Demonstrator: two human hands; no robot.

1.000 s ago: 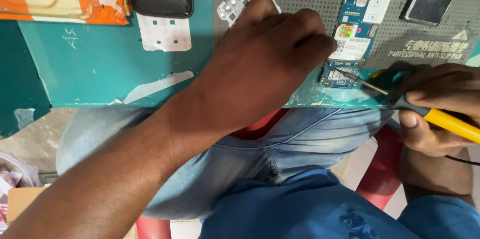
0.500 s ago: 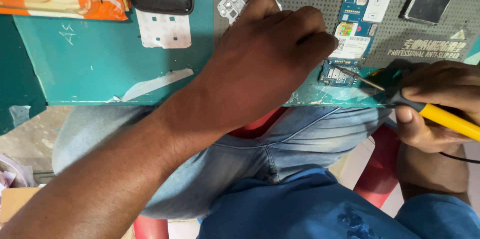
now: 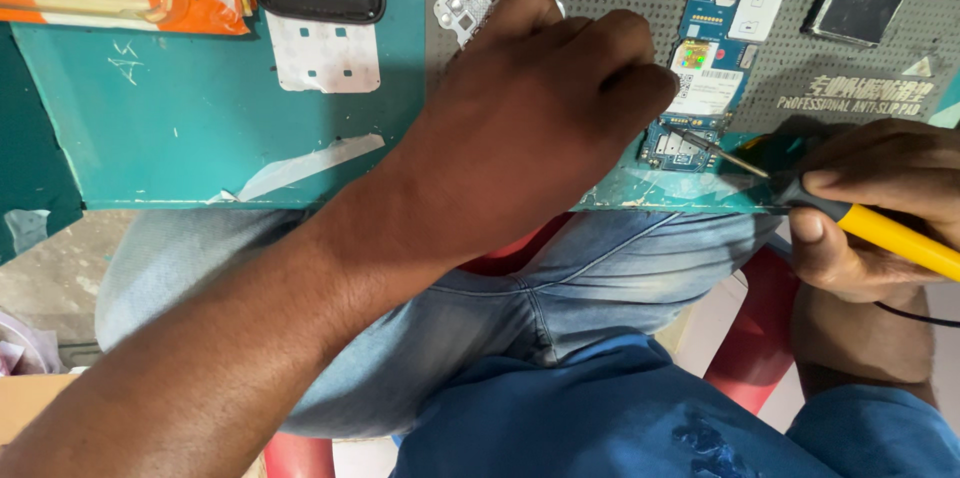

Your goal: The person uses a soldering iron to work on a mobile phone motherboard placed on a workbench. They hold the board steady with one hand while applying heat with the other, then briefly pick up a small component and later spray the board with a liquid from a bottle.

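The right hand (image 3: 880, 208) is closing its grip on a soldering iron (image 3: 850, 218), tip pointing up-left onto the upright circuit board (image 3: 715, 48); the left hand (image 3: 540, 118) is pressing beside it, grip hidden.

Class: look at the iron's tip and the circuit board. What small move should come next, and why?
Probably ease the soldering iron tip a little further onto the lower end of the circuit board. The right hand holds it with the tip at the board's bottom edge, and the left hand rests beside the board, apparently steadying it.
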